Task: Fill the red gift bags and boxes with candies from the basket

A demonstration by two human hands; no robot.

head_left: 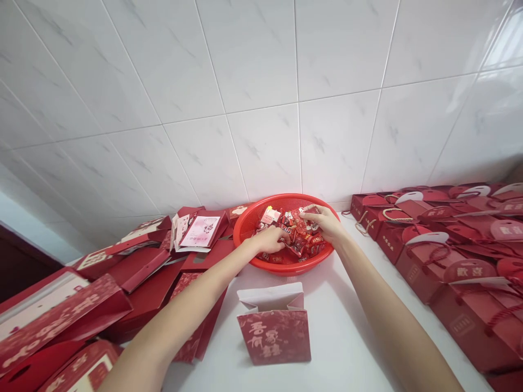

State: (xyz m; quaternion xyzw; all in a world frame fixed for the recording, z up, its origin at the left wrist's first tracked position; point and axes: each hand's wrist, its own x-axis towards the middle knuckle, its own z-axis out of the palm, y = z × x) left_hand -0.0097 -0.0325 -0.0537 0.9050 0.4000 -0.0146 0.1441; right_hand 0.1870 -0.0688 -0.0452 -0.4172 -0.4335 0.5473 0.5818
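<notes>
A red plastic strainer basket (243, 222) holds a pile of small wrapped candies (301, 240), mostly in red wrappers. My left hand (271, 239) reaches into its left side, fingers curled down among the candies. What those fingers grip is hidden. On the right side of the basket, my right hand (321, 219) pinches a red candy packet (299, 216) between thumb and fingertips. In front of the basket a small red paper gift bag (274, 336) with pale lettering stands upright, its top open.
Along the right, rows of closed red gift boxes (453, 305) with rope handles fill the table (343, 326). Flat and partly folded red boxes (143, 283) lie heaped at the left, with pink printed cards (199, 232) on top. A tiled wall (261, 147) rises right behind the basket.
</notes>
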